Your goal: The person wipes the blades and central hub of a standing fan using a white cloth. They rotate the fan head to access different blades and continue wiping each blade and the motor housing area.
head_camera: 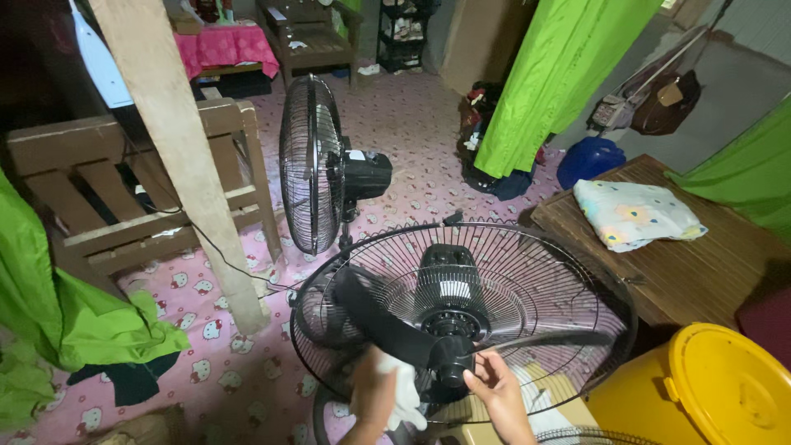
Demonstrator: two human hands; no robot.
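Black plastic fan blade, lower centre, in open black wire fan guard: light, stiff, probably brittle-edged; best gripped at hub. Left hand presses white cloth on blade; right hand pinches black hub.

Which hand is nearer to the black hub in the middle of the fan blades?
Right. The right hand touches the black hub from its right side; the left hand, holding a white cloth, is farther left, at a blade.
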